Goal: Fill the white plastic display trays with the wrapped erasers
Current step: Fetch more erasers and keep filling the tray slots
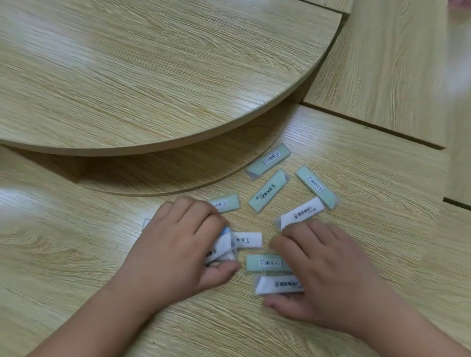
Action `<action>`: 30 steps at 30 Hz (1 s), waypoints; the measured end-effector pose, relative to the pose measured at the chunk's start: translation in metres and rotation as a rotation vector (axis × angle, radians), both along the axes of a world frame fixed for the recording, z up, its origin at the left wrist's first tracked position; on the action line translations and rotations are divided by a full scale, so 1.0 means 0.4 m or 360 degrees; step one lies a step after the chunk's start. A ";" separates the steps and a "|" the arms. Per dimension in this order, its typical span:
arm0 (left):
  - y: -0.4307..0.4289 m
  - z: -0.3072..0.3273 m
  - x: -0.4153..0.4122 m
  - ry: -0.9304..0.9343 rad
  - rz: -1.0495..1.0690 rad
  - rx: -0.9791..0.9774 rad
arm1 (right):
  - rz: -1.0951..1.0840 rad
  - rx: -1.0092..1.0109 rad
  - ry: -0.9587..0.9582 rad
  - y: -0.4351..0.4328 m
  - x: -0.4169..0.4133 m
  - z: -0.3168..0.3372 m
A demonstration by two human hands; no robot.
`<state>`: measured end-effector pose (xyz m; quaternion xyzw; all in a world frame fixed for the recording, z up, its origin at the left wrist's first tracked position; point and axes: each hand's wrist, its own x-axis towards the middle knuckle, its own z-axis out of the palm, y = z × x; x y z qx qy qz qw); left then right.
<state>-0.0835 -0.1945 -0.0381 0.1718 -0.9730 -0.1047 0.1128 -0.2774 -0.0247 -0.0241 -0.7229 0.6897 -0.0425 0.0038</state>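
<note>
The step now is collecting the wrapped erasers (268,189) from the tabletop (40,258). About nine or ten of them lie loose in a small group near the curved edge of a raised round board (124,61), some green, some white. The white trays are not in view, so nothing is filled yet, I think.

The left hand (187,246) is closed w/ fingers and thumb around a small bundle of white erasers (221,249). The right hand (326,275) lies over a green eraser (266,263) and a white eraser (277,286), w/ the thumb against the lower edge of the white one. Whether it really grips them I cannot tell, because the fingers cover too much.

To do this step well:
- The wrappers look smooth, so the erasers probably slip. Better to pinch them by the long sides, not by the loose wrapper ends.
- Stack them flat and in the same direction, e.g. barcode side up; this should make them easier to lay in a tray.
- Do not overfill the left hand, the bundle is already a bit crooked.
- Take the near pieces first, then the far green ones beside the board.
</note>
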 end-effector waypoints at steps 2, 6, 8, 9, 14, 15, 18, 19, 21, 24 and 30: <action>0.008 0.003 0.005 -0.0003 0.0041 0.0024 | 0.0040 -0.0009 0.0023 -0.006 0.013 -0.003; 0.028 0.013 0.016 0.0004 0.0090 -0.0004 | -0.0035 -0.0066 -0.0064 -0.006 0.024 -0.006; 0.037 0.021 0.019 0.0007 0.0113 -0.0045 | -0.0094 -0.0075 -0.0122 0.000 0.030 -0.005; 0.039 0.024 0.019 0.0006 0.0115 -0.0061 | -0.0094 -0.0083 -0.0133 0.003 0.033 -0.007; 0.034 0.038 0.012 0.0003 0.0118 -0.0042 | -0.0056 -0.0157 0.0010 0.001 0.022 -0.019; 0.031 0.041 0.012 0.0013 0.0141 -0.0026 | -0.0084 -0.0204 0.0041 -0.001 0.012 -0.020; 0.013 0.050 0.022 0.0045 0.0259 0.0034 | -0.0152 -0.0380 0.0050 -0.015 -0.029 -0.014; 0.005 0.052 0.028 0.0047 0.0289 0.0038 | -0.0161 -0.0437 0.0039 -0.025 -0.044 -0.011; -0.011 0.057 0.040 0.0024 0.0329 0.0062 | -0.0147 -0.0478 0.0029 -0.052 -0.072 -0.005; -0.032 0.059 0.056 -0.0025 0.0427 0.0229 | 0.0015 -0.0231 -0.0026 -0.088 -0.097 -0.003; -0.063 0.064 0.084 -0.0084 0.0654 0.0542 | -0.0029 0.0032 -0.0144 -0.100 -0.111 0.000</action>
